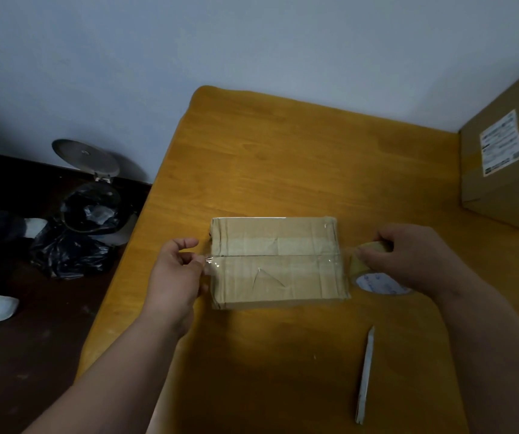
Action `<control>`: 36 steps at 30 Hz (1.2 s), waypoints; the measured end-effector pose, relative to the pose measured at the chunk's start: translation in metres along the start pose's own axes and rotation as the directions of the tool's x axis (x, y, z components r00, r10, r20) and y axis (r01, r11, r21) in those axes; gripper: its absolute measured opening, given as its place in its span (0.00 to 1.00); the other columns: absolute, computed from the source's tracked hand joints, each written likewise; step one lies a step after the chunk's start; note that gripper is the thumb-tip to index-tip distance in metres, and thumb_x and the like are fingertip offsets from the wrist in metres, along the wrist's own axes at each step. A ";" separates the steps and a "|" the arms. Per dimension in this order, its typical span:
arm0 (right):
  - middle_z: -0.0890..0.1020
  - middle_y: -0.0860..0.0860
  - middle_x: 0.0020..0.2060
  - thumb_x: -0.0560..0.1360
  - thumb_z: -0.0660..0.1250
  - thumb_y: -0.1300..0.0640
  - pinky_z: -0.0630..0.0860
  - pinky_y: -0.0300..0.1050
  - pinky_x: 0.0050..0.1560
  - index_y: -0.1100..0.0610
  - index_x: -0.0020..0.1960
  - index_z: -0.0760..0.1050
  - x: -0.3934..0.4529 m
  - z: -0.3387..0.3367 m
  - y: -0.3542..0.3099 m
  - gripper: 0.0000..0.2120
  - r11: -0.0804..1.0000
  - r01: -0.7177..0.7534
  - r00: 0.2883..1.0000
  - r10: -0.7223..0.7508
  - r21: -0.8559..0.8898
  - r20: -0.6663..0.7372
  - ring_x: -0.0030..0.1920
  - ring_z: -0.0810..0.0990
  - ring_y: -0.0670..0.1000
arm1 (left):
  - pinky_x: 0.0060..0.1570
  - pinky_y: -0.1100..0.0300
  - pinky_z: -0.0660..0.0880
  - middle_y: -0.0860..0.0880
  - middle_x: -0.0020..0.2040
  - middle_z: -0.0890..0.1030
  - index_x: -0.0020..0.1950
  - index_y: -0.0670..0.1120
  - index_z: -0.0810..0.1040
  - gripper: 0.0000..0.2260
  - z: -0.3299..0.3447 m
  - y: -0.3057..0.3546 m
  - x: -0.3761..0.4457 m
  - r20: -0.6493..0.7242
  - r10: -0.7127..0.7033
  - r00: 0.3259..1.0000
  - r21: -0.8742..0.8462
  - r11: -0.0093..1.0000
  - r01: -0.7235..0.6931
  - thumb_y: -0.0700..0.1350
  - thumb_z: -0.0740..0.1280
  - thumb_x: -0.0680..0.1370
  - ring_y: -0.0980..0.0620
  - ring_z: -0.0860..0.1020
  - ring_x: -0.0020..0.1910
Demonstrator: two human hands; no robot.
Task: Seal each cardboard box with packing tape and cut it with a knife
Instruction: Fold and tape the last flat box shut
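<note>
Where both forearms reach in, wooden table beneath them. Beyond right hand, well apart, larger labelled carton at far edge. Between the hands, flat on the table: cardboard box, seam running hand to hand. Left of left hand, off the table, open bin. Grasped in curled right fingers: tape roll. Nearer than right hand, apart: knife. Pinched in left fingers: tape end, stretched over the seam.

The single head-worn camera is looking forward and steeply down from close above the near edge of the yellow-brown wooden table. It is facing the table's far-left corner and the pale blue-grey wall behind it.
</note>
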State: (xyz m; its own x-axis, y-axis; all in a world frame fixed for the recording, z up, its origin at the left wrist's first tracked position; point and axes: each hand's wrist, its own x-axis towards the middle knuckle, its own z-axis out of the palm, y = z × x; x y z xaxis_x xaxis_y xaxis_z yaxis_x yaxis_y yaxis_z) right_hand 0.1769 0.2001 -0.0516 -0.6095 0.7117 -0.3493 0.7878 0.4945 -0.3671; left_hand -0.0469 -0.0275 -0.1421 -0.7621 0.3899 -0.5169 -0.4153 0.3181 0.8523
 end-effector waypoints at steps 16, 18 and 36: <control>0.78 0.51 0.32 0.73 0.70 0.42 0.67 0.43 0.30 0.53 0.36 0.74 -0.002 0.008 -0.001 0.16 1.000 -0.023 1.000 0.023 -0.017 0.008 0.34 0.75 0.49 | 0.36 0.55 0.80 0.42 0.50 0.74 0.57 0.55 0.74 0.14 -0.014 0.012 -0.001 0.189 -0.063 0.980 -0.058 0.996 0.075 0.35 0.61 0.81 0.44 0.77 0.45; 0.78 0.51 0.33 0.73 0.70 0.42 0.69 0.45 0.32 0.53 0.38 0.75 -0.002 0.009 -0.002 0.15 1.000 -0.024 1.000 0.025 -0.020 0.015 0.35 0.76 0.50 | 0.37 0.54 0.81 0.42 0.50 0.74 0.57 0.55 0.74 0.15 -0.015 0.012 0.000 0.214 -0.059 0.975 -0.053 0.996 0.072 0.35 0.62 0.81 0.44 0.77 0.45; 0.73 0.47 0.33 0.75 0.67 0.41 0.60 0.43 0.30 0.47 0.34 0.66 0.005 0.019 -0.007 0.17 0.976 0.030 0.999 -0.032 -0.217 -0.003 0.34 0.71 0.46 | 0.33 0.61 0.69 0.56 0.47 0.79 0.65 0.55 0.67 0.22 -0.004 -0.018 -0.013 -0.056 0.107 0.993 0.394 0.916 -0.077 0.46 0.72 0.76 0.58 0.78 0.42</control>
State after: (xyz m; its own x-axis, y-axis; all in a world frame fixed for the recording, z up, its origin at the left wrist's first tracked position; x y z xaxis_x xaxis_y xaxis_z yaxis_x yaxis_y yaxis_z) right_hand 0.1667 0.1910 -0.0677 -0.6338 0.6970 -0.3353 0.7694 0.6125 -0.1813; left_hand -0.0316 -0.0416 -0.1509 -0.8286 0.3731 -0.4174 -0.1262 0.6019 0.7885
